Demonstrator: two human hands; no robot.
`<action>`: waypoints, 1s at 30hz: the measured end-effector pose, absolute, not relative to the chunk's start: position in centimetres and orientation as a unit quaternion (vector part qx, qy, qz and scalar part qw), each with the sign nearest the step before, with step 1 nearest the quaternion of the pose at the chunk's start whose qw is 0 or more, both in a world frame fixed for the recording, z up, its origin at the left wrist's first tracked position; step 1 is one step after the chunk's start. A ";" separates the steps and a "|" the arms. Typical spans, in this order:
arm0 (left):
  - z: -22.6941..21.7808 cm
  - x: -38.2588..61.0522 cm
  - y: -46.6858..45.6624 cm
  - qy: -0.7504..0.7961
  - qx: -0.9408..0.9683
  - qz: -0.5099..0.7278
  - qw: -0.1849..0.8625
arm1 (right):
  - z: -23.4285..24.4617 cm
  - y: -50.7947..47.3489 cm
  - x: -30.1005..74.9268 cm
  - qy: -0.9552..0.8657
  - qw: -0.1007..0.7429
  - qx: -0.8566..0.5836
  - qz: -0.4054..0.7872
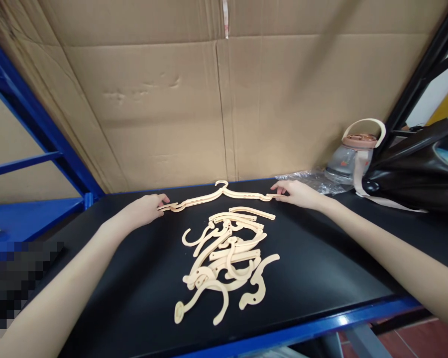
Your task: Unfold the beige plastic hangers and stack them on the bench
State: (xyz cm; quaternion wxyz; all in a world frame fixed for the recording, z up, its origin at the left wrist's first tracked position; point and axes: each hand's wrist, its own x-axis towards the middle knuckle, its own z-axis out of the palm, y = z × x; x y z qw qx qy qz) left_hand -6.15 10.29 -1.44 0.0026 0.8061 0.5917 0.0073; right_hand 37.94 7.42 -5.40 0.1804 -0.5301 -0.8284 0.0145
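A cream plastic hanger [218, 196] lies spread out near the far edge of the black tabletop [134, 278]. My left hand [147, 208] pinches its left end, fingers closed on the tip. My right hand [296, 193] grips its right end the same way. Both arms reach forward across the table. Between them, nearer to me, lies a pile of cream hanger parts [224, 253]: several hooks and straight arm pieces, loosely heaped.
Cardboard sheets [224, 99] line the wall behind. At the back right stand a clear water jug with a pink lid and strap [353, 156], crinkled clear plastic bags [306, 176] and a black bag [418, 169]. Blue shelf frame [41, 164] at left; blue front edge [321, 325].
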 end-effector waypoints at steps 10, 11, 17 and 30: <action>-1.5 -4.8 9.4 0.589 0.807 0.021 -0.045 | -5.9 8.0 37.9 -0.822 0.179 -0.540 -0.006; -1.5 -4.7 9.4 0.592 0.804 0.021 -0.050 | -5.9 8.0 37.9 -0.823 0.178 -0.540 -0.008; -1.6 -4.4 9.0 0.607 0.791 0.009 -0.076 | -5.9 7.9 37.8 -0.826 0.173 -0.536 -0.011; -2.5 -3.8 8.9 0.621 0.775 -0.029 -0.110 | -6.0 7.9 38.0 -0.833 0.156 -0.531 -0.015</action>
